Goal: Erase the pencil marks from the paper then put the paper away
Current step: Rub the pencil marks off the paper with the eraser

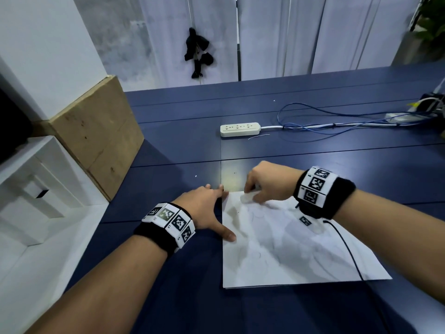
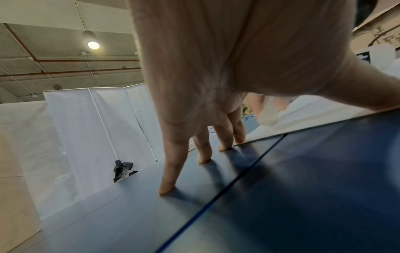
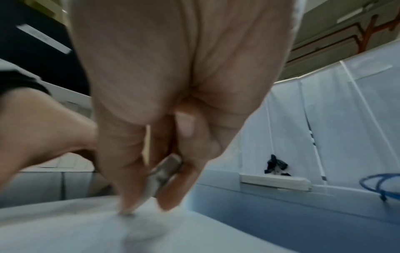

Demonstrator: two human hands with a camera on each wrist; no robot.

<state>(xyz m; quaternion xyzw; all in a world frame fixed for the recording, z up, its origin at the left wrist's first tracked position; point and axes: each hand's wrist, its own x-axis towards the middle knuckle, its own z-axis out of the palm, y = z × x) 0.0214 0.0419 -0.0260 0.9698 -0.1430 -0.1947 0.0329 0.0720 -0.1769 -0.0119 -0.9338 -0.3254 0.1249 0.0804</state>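
A white sheet of paper [image 1: 284,247] with faint pencil marks lies on the dark blue table [image 1: 180,145]. My right hand [image 1: 260,186] pinches a pale eraser [image 1: 248,197] and presses it onto the paper's far left corner; in the right wrist view the eraser [image 3: 160,176] sits between thumb and fingers, its tip on the paper [image 3: 65,227]. My left hand [image 1: 209,208] lies spread, fingers straight, on the table at the sheet's left edge, thumb on the paper. The left wrist view shows its fingertips [image 2: 166,188] on the table and the paper's edge [image 2: 303,123].
A white power strip [image 1: 239,129] with a white cord and blue cables [image 1: 337,121] lies further back. A cardboard sheet [image 1: 96,138] leans at the table's left edge beside a white shelf unit [image 1: 36,189]. White screens stand behind the table.
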